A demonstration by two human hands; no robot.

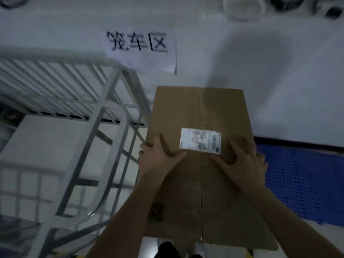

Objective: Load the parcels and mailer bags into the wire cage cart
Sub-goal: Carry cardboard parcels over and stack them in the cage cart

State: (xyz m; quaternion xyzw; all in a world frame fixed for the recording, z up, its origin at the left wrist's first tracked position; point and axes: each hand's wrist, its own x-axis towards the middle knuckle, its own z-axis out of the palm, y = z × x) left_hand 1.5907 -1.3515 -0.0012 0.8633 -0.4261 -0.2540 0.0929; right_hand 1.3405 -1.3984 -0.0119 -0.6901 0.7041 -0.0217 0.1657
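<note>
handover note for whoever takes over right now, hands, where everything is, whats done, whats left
Left hand: grips the left edge of the cardboard box, thumb on its top face.
Right hand: grips the right edge, thumb and a finger spread on top.
Box: held up in front of the body, shipping label facing up, just right of the wire cage cart, not inside it.
Done: a large white item, likely a parcel, lies in the cart.
Left: get this box into the cart. No mailer bags or other parcels are in view; a blue pallet lies to the right.

Dim white wall point(260, 53) bears a paper sign point(139, 47).
</note>
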